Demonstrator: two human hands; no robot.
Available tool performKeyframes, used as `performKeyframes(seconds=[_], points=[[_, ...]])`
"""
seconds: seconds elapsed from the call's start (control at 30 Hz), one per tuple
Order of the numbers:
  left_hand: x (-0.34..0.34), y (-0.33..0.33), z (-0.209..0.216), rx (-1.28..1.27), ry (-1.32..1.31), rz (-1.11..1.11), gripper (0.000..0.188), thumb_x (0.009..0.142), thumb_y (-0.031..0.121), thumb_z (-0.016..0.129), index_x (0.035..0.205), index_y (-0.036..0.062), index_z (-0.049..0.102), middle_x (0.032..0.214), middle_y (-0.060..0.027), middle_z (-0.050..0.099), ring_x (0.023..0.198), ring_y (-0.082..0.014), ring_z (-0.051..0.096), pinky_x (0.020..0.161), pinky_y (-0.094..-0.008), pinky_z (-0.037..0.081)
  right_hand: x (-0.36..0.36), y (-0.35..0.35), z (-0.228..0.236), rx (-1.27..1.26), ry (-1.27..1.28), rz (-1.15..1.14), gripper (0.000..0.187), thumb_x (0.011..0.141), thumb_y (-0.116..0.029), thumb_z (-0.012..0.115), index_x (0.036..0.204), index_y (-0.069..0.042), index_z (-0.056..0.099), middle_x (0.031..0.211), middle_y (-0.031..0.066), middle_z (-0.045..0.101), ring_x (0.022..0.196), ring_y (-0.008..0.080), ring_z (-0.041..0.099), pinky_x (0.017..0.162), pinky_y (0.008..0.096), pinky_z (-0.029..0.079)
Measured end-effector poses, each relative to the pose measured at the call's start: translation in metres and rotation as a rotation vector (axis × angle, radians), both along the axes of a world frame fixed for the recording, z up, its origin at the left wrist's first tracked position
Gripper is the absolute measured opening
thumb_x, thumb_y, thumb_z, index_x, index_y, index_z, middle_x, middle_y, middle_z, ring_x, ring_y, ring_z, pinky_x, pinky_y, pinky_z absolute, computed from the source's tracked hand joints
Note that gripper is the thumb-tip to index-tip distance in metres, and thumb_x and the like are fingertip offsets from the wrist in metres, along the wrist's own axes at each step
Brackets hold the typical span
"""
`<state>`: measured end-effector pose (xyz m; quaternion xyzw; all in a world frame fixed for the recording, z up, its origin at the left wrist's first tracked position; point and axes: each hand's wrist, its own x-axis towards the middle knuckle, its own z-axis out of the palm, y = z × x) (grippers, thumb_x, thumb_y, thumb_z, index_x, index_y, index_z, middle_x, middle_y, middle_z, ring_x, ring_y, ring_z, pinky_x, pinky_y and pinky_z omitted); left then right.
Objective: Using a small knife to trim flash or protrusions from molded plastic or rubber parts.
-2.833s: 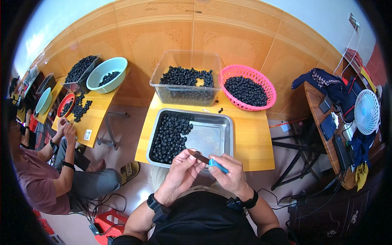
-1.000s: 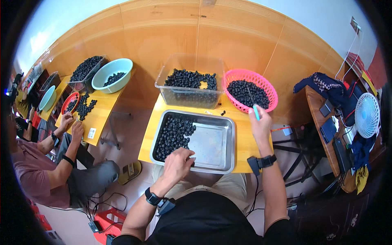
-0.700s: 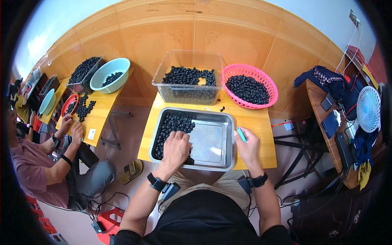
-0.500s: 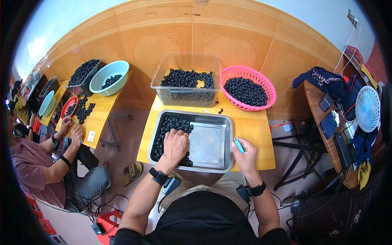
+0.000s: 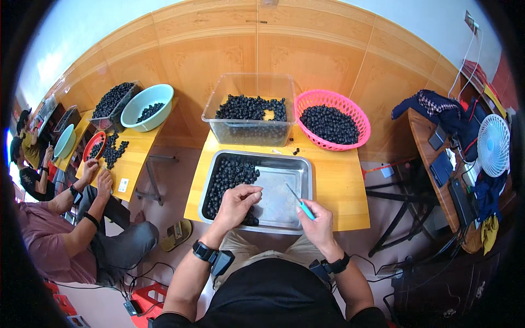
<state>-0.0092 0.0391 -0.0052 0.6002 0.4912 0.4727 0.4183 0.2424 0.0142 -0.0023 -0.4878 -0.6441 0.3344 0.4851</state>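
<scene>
My left hand (image 5: pixel 236 206) hovers over the metal tray (image 5: pixel 307 188), thumb and fingers pinched together. Whatever is between its fingertips is too small to make out. Small round black pieces (image 5: pixel 229 174) lie heaped in the tray's left half, partly behind that hand. At the tray's right front corner, my right hand (image 5: pixel 319 225) grips a slim tool with a turquoise handle (image 5: pixel 307 210) and a thin metal shaft, like a small screwdriver. Its shaft points up and left over the bare tray bottom.
Behind the tray stand a clear plastic bin (image 5: pixel 249 132) and a pink basket (image 5: pixel 365 131), both holding black pieces. A few loose pieces (image 5: pixel 296 151) lie between. Leftward, a co-worker sits at another table (image 5: pixel 143 145) with a green basin (image 5: pixel 147 126). A fan (image 5: pixel 492 145) is at right.
My left hand has lifted out of the black pieces and turned, fingertips pinched to the right. My right hand has moved left with the tool, whose shaft now tilts over the tray.
</scene>
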Motion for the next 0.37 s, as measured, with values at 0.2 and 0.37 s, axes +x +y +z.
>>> performKeyframes(seconds=[0.2, 0.37], points=[[0.013, -0.017, 0.000, -0.304, -0.709, -0.047, 0.021, 0.096, 0.006, 0.068, 0.116, -0.0016, 0.068, 0.101, -0.0071, 0.071, 0.091, -0.0148, 0.070, 0.088, -0.0292, 0.060, -0.015, -0.006, 0.014, 0.020, -0.010, 0.079, 0.027, 0.092, -0.012, 0.072, 0.113, 0.004, 0.069, 0.084, 0.0106, 0.072, 0.077, 0.0109, 0.066, 0.067, 0.0270, 0.052], [0.015, -0.026, 0.002, -0.369, -0.986, -0.092, 0.022, 0.095, 0.003, 0.068, 0.117, -0.0002, 0.068, 0.106, -0.0095, 0.071, 0.096, -0.0177, 0.071, 0.090, -0.0325, 0.061, -0.020, -0.006, 0.011, 0.022, -0.020, 0.127, 0.026, 0.093, -0.013, 0.072, 0.114, 0.001, 0.069, 0.083, 0.0107, 0.072, 0.074, 0.0118, 0.067, 0.066, 0.0267, 0.052]])
